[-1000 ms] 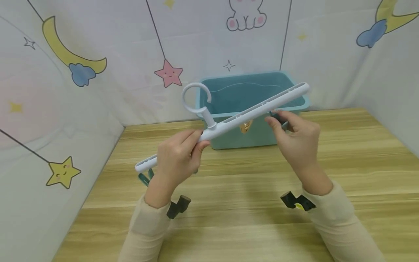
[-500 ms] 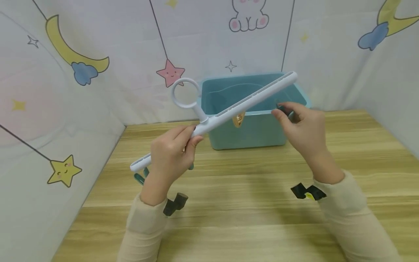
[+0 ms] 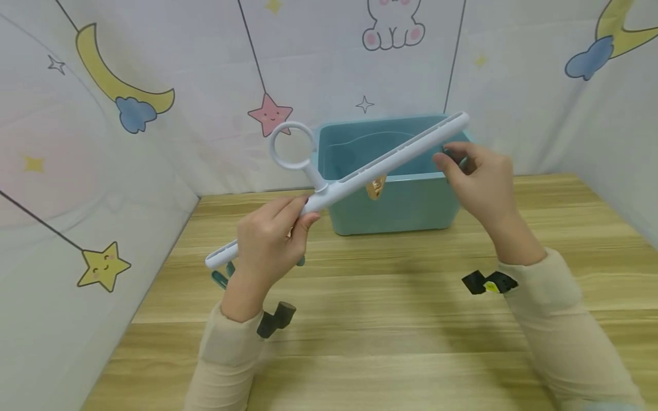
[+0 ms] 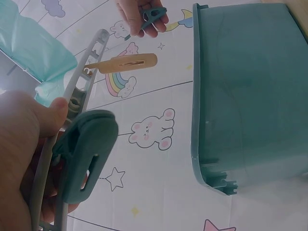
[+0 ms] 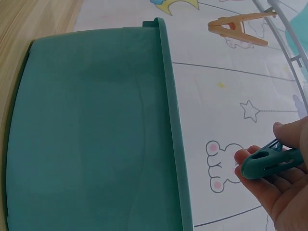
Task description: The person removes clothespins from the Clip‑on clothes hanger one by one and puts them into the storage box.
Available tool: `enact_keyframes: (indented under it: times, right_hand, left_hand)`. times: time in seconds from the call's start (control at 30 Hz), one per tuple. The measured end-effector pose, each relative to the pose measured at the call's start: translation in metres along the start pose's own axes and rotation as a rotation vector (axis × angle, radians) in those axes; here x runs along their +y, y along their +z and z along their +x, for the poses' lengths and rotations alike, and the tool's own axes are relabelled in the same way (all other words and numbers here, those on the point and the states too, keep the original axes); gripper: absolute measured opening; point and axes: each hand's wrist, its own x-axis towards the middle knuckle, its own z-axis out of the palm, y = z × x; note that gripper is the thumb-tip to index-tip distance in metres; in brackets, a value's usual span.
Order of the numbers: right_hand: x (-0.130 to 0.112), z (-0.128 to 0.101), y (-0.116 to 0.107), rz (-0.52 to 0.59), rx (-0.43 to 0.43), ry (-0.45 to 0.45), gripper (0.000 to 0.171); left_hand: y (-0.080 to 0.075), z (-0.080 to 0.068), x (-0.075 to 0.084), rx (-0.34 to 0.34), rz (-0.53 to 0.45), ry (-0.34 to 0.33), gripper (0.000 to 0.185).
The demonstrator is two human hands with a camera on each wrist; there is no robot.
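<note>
My left hand [image 3: 269, 240] grips the middle of a white hanger [image 3: 396, 157] with a ring-shaped hook, its bar tilted up to the right. A tan clip [image 4: 129, 62] hangs from the bar right of the hook. Close by the left fingers in the left wrist view is a green clip [image 4: 91, 159] on the bar, and another green clip [image 3: 220, 278] shows under its low left end. My right hand [image 3: 480, 182] pinches a loose green clip [image 5: 269, 163] between thumb and fingers, apart from the bar's raised end; in the head view the fingers mostly hide it.
Behind the hanger, a teal bin [image 3: 396, 208] stands on the wood-grain table [image 3: 360, 319] against the back wall. Printed cloth [image 3: 205, 85] with stars and moons covers the walls around the table. Both wrists wear small black cameras.
The right hand with its green clip has moved up and right, from close under the bar to beyond its end. The hanger has shifted slightly left and up in the left hand's grip.
</note>
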Motion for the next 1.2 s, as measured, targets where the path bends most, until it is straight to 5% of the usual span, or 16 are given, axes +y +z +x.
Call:
enact_keyframes:
  times: [0.67,1.2]
  right_hand:
    - [0.013,0.019,0.01,-0.064,-0.083,0.179,0.024]
    - [0.03,0.022,0.016,-0.077,-0.153,0.194,0.025]
  left_hand:
    - [-0.001,-0.001,-0.003,-0.009,-0.002,-0.01,0.029]
    - [0.0,-0.001,-0.003,-0.002,-0.003,-0.003,0.037]
